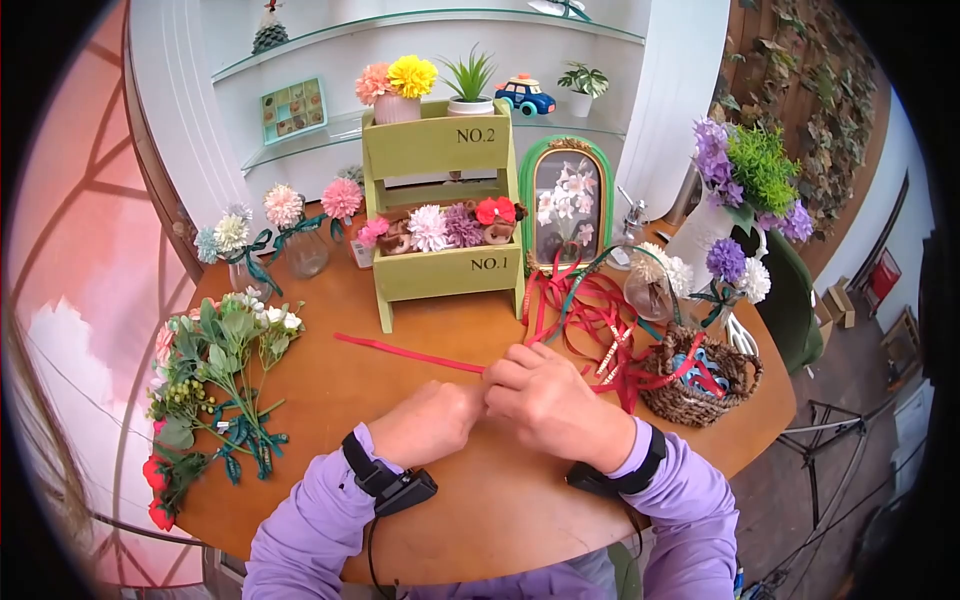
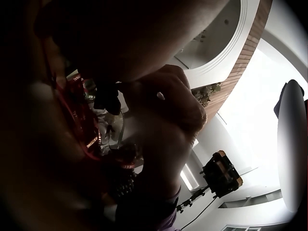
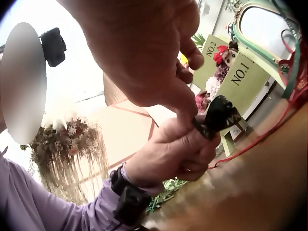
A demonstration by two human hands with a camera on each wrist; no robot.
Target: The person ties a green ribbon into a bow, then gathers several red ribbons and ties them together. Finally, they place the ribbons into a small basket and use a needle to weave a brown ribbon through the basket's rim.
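Looking down from the head camera, both hands are seen meeting at the middle of the round wooden worktop (image 1: 480,500). The left hand (image 1: 428,422) is curled into a loose fist, and the right hand (image 1: 545,395) is curled against it, fingertips to fingertips. A red ribbon (image 1: 405,354) runs flat across the worktop from the left into the pinch, while a tangle of red and green ribbons (image 1: 590,315) lies just beside the right hand, spilling toward a woven basket (image 1: 700,385). A bunch of artificial flowers (image 1: 215,385) lies at the left edge, and a green two-tier stand (image 1: 445,215) marked NO.1 and NO.2 stands behind.

From the left wrist camera, little is resolved: the right hand (image 2: 166,103) is seen clenched and in shadow, with red printed ribbon (image 2: 82,120) hanging beside it.

From the right wrist camera, a short dark ribbon piece (image 3: 219,115), folded and patterned, is pinched between the left hand's (image 3: 173,154) fingers and the right hand's (image 3: 149,53) fingertips. The ribbon is judged light, limp and somewhat slippery; it would best be gripped close to the fold, flat between thumb and forefinger, so that it is not twisted.
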